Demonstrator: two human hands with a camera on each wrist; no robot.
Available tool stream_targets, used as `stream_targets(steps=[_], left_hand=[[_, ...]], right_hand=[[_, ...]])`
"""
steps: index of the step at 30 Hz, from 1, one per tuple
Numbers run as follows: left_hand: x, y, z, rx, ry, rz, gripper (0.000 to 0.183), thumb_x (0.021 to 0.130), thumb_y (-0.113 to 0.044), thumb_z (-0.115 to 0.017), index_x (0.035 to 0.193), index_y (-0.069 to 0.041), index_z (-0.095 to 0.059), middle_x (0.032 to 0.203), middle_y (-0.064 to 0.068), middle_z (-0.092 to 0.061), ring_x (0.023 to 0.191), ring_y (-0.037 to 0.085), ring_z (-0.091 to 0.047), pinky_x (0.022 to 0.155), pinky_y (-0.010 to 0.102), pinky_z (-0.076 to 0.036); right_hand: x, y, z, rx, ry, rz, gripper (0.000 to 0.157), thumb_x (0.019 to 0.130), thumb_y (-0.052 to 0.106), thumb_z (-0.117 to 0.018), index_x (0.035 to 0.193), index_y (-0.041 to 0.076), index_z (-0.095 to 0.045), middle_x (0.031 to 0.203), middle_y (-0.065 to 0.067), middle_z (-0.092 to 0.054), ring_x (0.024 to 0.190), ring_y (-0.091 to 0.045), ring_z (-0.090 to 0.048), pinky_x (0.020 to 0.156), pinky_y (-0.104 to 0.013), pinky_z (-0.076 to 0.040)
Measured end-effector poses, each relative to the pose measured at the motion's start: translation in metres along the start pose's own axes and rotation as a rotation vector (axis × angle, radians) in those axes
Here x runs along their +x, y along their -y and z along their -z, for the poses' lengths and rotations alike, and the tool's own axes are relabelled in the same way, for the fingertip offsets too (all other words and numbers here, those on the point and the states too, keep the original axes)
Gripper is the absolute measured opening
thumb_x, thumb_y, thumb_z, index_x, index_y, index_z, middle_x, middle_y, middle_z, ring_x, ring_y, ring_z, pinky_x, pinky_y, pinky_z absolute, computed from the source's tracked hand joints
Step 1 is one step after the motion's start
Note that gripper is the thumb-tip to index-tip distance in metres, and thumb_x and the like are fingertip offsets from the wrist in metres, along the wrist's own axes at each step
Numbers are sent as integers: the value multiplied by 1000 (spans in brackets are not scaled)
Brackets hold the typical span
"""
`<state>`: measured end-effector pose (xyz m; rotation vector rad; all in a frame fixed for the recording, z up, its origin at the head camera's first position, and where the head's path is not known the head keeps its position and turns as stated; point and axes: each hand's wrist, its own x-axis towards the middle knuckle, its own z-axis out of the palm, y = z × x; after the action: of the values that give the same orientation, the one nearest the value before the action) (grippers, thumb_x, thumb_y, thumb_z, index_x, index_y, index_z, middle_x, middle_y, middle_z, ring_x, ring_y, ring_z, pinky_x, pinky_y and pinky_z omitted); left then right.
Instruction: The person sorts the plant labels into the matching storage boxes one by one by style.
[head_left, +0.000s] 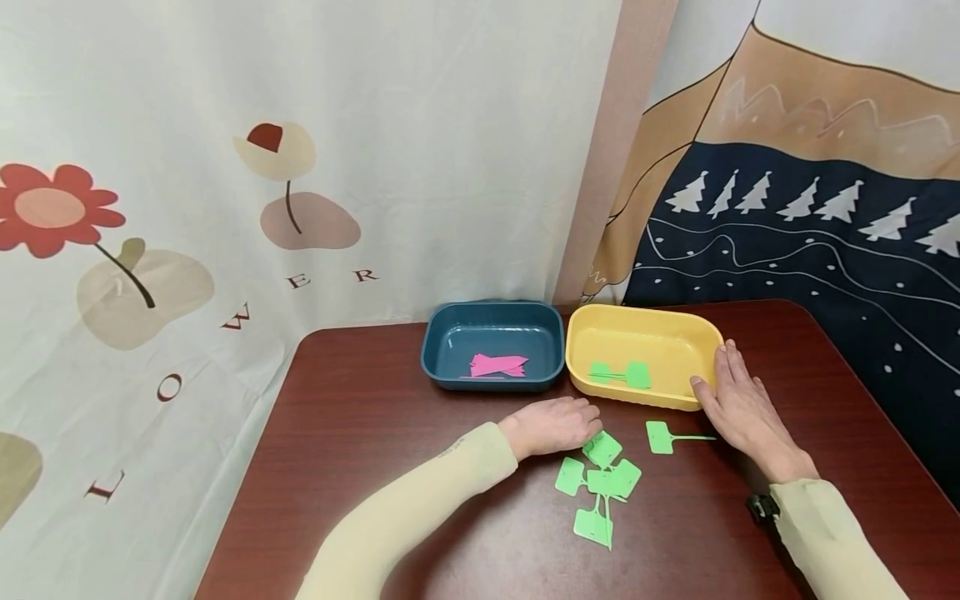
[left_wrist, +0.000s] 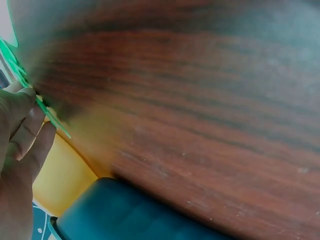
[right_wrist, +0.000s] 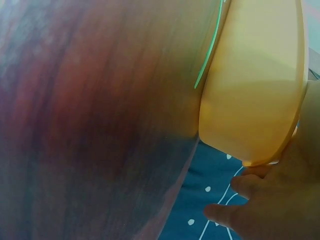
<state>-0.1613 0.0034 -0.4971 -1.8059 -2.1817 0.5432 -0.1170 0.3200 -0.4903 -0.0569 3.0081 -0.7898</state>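
Note:
My left hand (head_left: 555,425) pinches a green tag (left_wrist: 42,105) between thumb and fingers, just in front of the trays. Close by its fingertips lies a loose pile of green tags (head_left: 592,527), each a square flag with a thin tail. My right hand (head_left: 746,408) rests against the right end of the yellow tray (head_left: 645,321), fingers straight and thumb on the near rim. Inside that tray are green tags (head_left: 638,375). A single green tag (head_left: 660,437) lies on the table between the tray and my right wrist.
A dark blue tray (head_left: 492,312) stands left of the yellow one, with pink tags (head_left: 495,365) in it. Both trays sit near the back edge of the brown table (head_left: 345,433). Printed curtains (head_left: 450,167) hang behind.

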Motion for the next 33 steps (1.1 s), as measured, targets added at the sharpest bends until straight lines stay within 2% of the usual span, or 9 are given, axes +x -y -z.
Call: stream_targets(steps=[7, 16, 19, 23, 26, 33], left_hand=[[-7, -6, -1, 29, 11, 29, 28, 110, -12, -39, 113, -22, -65, 105, -6, -60, 97, 12, -56, 84, 23, -49], [-18, -4, 4, 59, -91, 23, 25, 105, -5, -42, 107, -18, -63, 98, -4, -57, 92, 13, -53, 87, 25, -47], [-23, -3, 4, 63, -97, 10, 25, 105, -3, -41, 107, -17, -63, 98, -3, -57, 91, 13, -53, 89, 25, -47], [-29, -3, 4, 19, -82, 13, 23, 105, -3, -43, 106, -16, -62, 98, -3, -58, 92, 12, -54, 92, 24, -45], [-34, -4, 4, -39, -80, 43, 18, 105, -6, -46, 106, -16, -62, 97, -4, -60, 93, 11, -56, 93, 23, -45], [-43, -5, 0, -164, -153, 108, 11, 100, -6, -54, 102, -14, -62, 91, -4, -60, 87, 11, -57, 86, 22, -47]], right_hand=[[0, 1, 0, 0, -3, 6, 82, 112, 45, -30, 158, -12, 5, 166, -35, 7, 153, -52, 1, 113, -77, -12], [-1, 0, 0, -7, -4, 9, 82, 112, 46, -30, 158, -13, 6, 166, -35, 9, 153, -52, 2, 114, -76, -10], [-1, 0, 0, -8, -2, 7, 82, 112, 46, -30, 157, -13, 6, 165, -35, 9, 153, -52, 2, 114, -76, -9], [-1, 0, 0, -6, 2, 4, 83, 112, 46, -30, 158, -12, 7, 166, -34, 11, 153, -52, 3, 114, -76, -8], [-1, -1, 0, -2, 6, 2, 83, 112, 46, -30, 158, -11, 8, 166, -33, 13, 153, -52, 4, 114, -75, -7], [-1, -1, 0, -3, 6, 6, 83, 112, 46, -30, 158, -12, 6, 166, -34, 11, 153, -52, 4, 115, -75, -8]])
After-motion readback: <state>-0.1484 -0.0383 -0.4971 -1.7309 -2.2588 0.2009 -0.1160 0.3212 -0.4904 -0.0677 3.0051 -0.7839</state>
